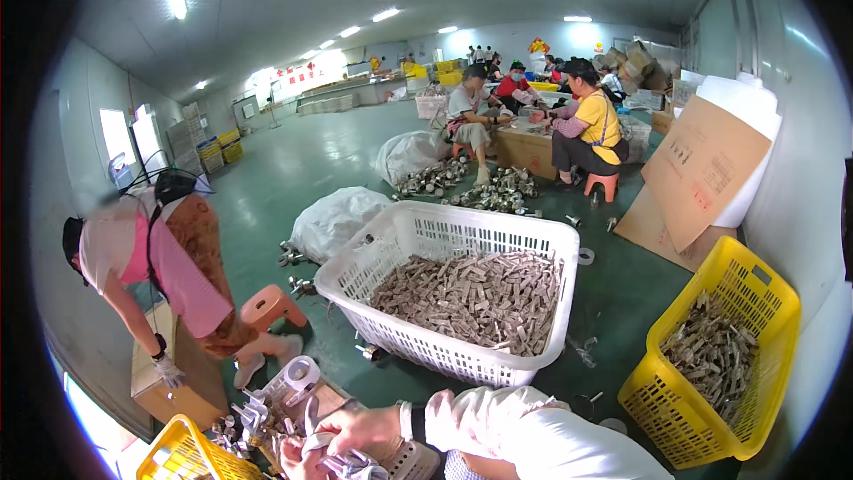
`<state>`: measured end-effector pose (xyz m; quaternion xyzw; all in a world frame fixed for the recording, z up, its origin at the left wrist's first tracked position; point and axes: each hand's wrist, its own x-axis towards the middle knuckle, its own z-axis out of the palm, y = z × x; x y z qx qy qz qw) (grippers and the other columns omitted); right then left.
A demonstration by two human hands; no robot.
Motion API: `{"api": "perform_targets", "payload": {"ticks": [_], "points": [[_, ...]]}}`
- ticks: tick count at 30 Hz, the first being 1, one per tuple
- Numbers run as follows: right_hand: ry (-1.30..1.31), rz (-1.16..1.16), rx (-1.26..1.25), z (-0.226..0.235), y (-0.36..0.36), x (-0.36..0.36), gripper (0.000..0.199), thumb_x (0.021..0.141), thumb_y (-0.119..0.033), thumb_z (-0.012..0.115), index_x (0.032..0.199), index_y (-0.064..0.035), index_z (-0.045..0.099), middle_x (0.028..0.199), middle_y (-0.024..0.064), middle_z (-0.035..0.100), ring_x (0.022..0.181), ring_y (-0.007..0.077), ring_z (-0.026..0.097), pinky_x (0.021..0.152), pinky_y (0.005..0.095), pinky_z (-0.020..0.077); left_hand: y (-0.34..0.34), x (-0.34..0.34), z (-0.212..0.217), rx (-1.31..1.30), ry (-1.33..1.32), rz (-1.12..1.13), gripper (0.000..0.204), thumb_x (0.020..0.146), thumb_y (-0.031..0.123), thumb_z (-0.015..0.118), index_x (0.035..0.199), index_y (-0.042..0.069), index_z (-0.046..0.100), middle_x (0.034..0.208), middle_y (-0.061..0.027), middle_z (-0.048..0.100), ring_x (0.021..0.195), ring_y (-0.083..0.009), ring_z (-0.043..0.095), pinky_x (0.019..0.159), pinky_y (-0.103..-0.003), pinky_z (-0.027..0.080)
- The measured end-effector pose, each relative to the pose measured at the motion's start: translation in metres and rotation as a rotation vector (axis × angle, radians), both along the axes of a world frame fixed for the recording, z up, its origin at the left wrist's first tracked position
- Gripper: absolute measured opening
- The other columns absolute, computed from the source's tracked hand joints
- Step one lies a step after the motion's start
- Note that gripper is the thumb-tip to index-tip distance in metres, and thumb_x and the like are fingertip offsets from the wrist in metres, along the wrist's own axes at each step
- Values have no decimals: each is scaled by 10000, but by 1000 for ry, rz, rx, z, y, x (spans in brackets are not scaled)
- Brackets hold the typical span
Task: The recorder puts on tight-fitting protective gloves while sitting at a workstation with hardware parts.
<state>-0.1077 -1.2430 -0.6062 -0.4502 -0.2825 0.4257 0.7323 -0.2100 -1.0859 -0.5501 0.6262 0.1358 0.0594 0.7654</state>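
Your green floor (293, 156) carries a white basket (444, 344) centrally, yellow crate (673, 416) near right. Metal parts (502, 190) and white sacks (334, 220) lie farther off.

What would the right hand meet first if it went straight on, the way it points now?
Most likely the right hand would meet the left hand, then the heaped metal fittings; depth is unclear, so it might pass above.

Factory workshop, heaped metal parts (471, 302), seated workers (593, 132)
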Motion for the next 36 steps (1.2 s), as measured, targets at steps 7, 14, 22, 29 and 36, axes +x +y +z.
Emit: {"api": "perform_targets", "payload": {"ticks": [7, 14, 22, 29, 36], "points": [[-661, -788, -435, -8, 32, -15, 178, 846, -160, 610, 980, -53, 565, 852, 163, 663, 790, 333, 665, 680, 420, 497, 5, 25, -34, 1134, -298, 138, 378, 764, 51, 761, 1072, 9, 546, 870, -144, 613, 887, -306, 581, 813, -450, 491], [-845, -955, -420, 3, 9, -9, 208, 806, -71, 634, 966, -91, 502, 763, 131, 594, 717, 354, 624, 611, 430, 477, -22, 18, -41, 1113, -118, -42, 383, 894, 274, 677, 1171, 33, 569, 904, -278, 642, 863, -449, 623, 757, -468, 494], [-790, -728, -362, -68, 18, 11, 197, 752, -63, 694, 891, -42, 556, 800, 139, 652, 763, 275, 647, 666, 370, 470, -11, 4, -83, 476, -389, -195, 218, 848, 111, 680, 1058, 59, 653, 975, -189, 619, 918, -348, 601, 783, -427, 507], [-989, -564, -343, -76, 17, -3, 238, 822, -29, 649, 1016, -69, 517, 931, 139, 644, 852, 289, 634, 746, 373, 483, -5, -2, -42, 1420, -413, -179, 191, 796, 116, 679, 981, 80, 711, 1040, -170, 656, 935, -327, 631, 774, -403, 518], [-962, -477, -677, -49, 24, -7, 229, 954, -155, 498, 1168, -73, 485, 826, 206, 633, 707, 325, 650, 632, 478, 479, 15, 14, -83, 1538, -454, -100, 132, 688, 33, 656, 780, 97, 725, 952, -99, 599, 802, -303, 613, 682, -401, 478]]}}
